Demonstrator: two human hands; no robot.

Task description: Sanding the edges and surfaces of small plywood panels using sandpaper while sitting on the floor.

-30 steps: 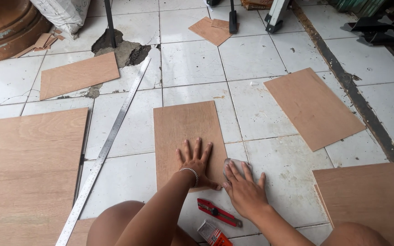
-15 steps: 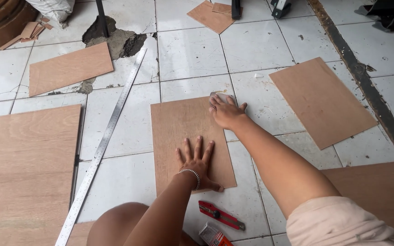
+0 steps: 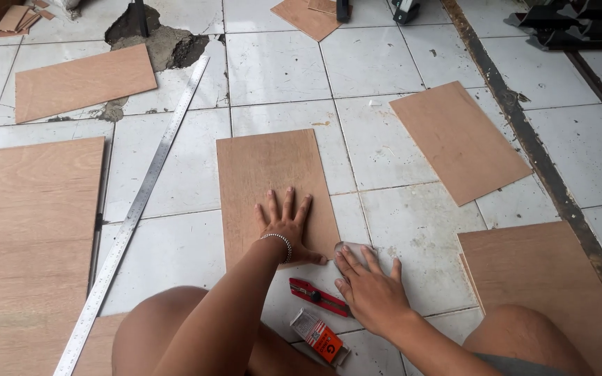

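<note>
Plywood panel (image 3: 273, 181) under flat left hand (image 3: 283, 226); right hand (image 3: 371, 289) open, perhaps touching corner; cutter (image 3: 318, 297) near.

The right hand (image 3: 373, 289) lies over something pale at the panel's (image 3: 273, 188) near corner; only a rounded edge (image 3: 348, 245) shows past the fingertips, too little to name. The left hand (image 3: 285, 226) hides part of the panel. The cutter's (image 3: 318, 296) far end slips under the right hand. The big board (image 3: 26, 237) runs off the left edge, and the ruler (image 3: 134, 216) off the bottom.
</note>
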